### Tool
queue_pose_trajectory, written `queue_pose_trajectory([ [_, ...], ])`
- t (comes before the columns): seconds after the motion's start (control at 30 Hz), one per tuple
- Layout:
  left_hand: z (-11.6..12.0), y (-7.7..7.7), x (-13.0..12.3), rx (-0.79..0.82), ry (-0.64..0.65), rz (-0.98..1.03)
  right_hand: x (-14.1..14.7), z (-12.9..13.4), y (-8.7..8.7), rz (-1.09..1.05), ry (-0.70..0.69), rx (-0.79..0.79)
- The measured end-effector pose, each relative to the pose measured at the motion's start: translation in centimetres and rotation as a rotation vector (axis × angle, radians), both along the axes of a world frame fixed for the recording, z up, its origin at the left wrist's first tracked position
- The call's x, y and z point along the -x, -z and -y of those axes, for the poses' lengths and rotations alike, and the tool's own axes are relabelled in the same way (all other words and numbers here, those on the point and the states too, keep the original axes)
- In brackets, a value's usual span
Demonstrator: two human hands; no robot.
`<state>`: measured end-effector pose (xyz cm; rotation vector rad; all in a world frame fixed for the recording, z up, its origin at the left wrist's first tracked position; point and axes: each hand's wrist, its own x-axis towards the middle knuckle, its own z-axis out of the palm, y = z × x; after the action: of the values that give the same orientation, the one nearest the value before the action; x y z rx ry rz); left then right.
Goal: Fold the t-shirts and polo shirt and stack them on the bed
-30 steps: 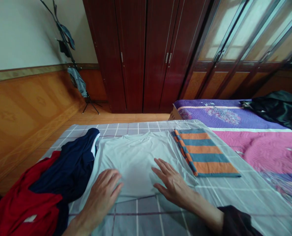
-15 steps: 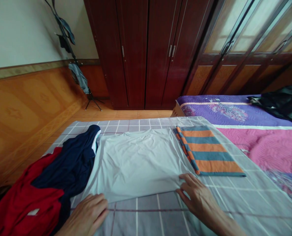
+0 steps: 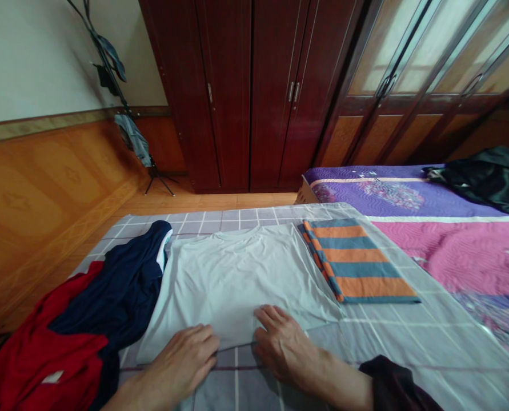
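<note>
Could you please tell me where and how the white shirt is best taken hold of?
Probably by the two corners of its near edge, pinched from the near side. The white shirt lies spread flat, neckline facing away, with that edge towards the viewer and both corners spread out on the checked sheet.

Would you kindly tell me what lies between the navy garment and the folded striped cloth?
The head view shows a pale shirt spread on the checked sheet between the navy garment and the folded striped cloth.
</note>
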<state>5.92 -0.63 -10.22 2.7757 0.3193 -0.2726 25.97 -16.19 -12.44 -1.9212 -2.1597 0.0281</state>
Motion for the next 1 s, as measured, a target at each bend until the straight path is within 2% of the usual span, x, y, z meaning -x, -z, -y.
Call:
queue_pose_trajectory([
  [0.13,0.7,0.7,0.7,0.096,-0.004,0.026,0.4,0.4,0.9,-0.036,0.04,0.038],
  [0.27,1.0,0.3,1.0,0.092,-0.001,0.051,0.8,0.2,0.0,-0.033,0.028,0.078],
  [0.37,0.1,0.5,0.5,0.09,-0.014,0.097,0.8,-0.6,-0.6,-0.076,0.037,0.059],
  [0.43,-1.1,1.7,0.3,-0.048,-0.063,0.229,-0.2,-1.2,-0.2,-0.055,0.064,0.005],
  [0.53,-3.0,4.9,1.0,-0.353,-0.141,0.391,-3.6,-1.0,1.6,0.049,0.151,-0.037],
  [0.6,-3.7,6.8,1.9,-0.468,-0.155,0.385,-6.3,0.1,3.0,0.087,0.235,-0.021],
  [0.67,-3.8,7.6,2.7,-0.494,-0.146,0.339,-8.6,1.4,4.0,0.107,0.319,-0.029],
  [0.73,-3.6,7.2,2.8,-0.481,-0.139,0.311,-9.5,2.2,4.3,0.121,0.385,-0.056],
  [0.8,-3.4,6.0,1.8,-0.447,-0.128,0.299,-8.9,2.0,3.8,0.124,0.393,-0.079],
  [0.9,-3.1,4.3,-1.2,-0.37,-0.117,0.269,-5.7,-0.5,2.6,0.101,0.282,-0.081],
  [1.0,-2.9,4.4,-4.1,-0.299,-0.126,0.228,-3.0,-3.7,2.0,0.053,0.129,-0.023],
])
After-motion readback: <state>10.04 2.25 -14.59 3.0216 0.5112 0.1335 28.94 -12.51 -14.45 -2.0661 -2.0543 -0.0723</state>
